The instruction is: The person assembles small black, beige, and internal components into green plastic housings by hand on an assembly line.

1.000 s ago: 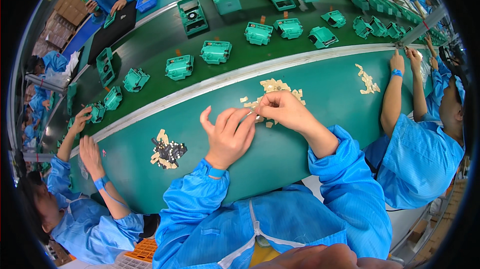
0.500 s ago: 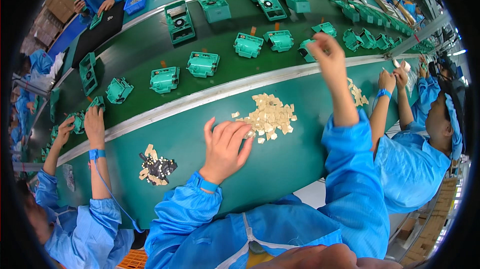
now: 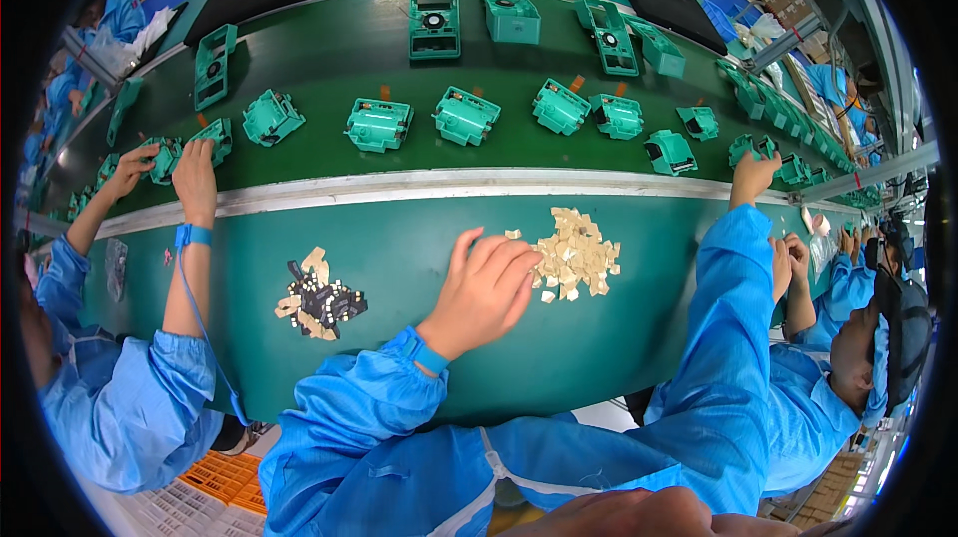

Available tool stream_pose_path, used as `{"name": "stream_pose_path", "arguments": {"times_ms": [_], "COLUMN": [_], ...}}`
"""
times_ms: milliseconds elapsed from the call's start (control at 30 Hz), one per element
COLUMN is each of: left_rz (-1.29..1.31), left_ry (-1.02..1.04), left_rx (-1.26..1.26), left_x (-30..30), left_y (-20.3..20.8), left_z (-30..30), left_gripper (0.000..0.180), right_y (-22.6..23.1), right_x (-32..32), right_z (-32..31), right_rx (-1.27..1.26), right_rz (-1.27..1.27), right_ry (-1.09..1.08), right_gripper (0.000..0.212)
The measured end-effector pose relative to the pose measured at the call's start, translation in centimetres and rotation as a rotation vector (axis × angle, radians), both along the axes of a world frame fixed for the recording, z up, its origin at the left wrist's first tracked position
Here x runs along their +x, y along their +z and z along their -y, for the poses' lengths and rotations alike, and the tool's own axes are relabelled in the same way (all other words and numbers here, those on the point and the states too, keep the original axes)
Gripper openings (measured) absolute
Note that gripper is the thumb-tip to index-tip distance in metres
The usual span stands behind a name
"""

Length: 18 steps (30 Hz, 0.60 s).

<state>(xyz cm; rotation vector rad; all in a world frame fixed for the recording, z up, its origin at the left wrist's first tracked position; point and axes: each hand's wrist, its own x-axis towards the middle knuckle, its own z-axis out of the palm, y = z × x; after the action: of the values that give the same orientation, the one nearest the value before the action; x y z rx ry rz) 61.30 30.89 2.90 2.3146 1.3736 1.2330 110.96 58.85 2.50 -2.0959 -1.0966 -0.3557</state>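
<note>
My left hand [image 3: 484, 287] hovers low at the left edge of a pile of small beige flat pieces [image 3: 579, 256]. Its fingers are bent and drawn together, with the tips beside the pile; what they pinch, if anything, is hidden. Reaching far right over the metal rail, my right hand [image 3: 755, 176] has its fingers closed at a small green plastic housing [image 3: 739, 149] on the dark green belt. Left of my left hand lies a mixed heap of black and beige small parts [image 3: 321, 299].
Several green housings [image 3: 467, 118] and open green cases [image 3: 434, 23] stand along the belt [image 3: 329, 68]. A metal rail [image 3: 419, 185] divides belt from bench. Co-workers' hands [image 3: 195, 178] work at the left; another person's hands [image 3: 793, 263] are close on the right.
My right hand has gone from above the belt's edge out to a housing farther right. My left hand stays by the beige pile. The view has turned, and the housings appear shifted.
</note>
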Motion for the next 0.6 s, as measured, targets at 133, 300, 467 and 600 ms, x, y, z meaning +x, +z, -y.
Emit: {"name": "stream_pose_path", "arguments": {"times_ms": [133,300,467,600], "left_rz": [0.026,0.164,0.391,0.575], "left_ry": [-0.03,0.083,0.275,0.284], "left_rx": [0.036,0.047,0.065,-0.116], "left_x": [0.1,-1.0,-3.5,-5.1], "left_y": [0.3,0.1,2.4,4.4], "left_z": [-0.3,-0.3,-0.4,3.0], "left_gripper": [0.033,0.032,0.029,0.029], "right_y": [2.6,8.3,8.2,8.4], "right_x": [-3.3,-19.5,-30.3,-34.1], "right_z": [0.8,10.8,21.4,24.1], "right_rx": [0.599,-0.163,-0.892,-1.167], "right_rz": [-0.449,-1.124,-0.937,-0.867], "right_ry": [0.232,1.001,1.442,1.516], "right_gripper": [0.074,0.07,0.076,0.081]}}
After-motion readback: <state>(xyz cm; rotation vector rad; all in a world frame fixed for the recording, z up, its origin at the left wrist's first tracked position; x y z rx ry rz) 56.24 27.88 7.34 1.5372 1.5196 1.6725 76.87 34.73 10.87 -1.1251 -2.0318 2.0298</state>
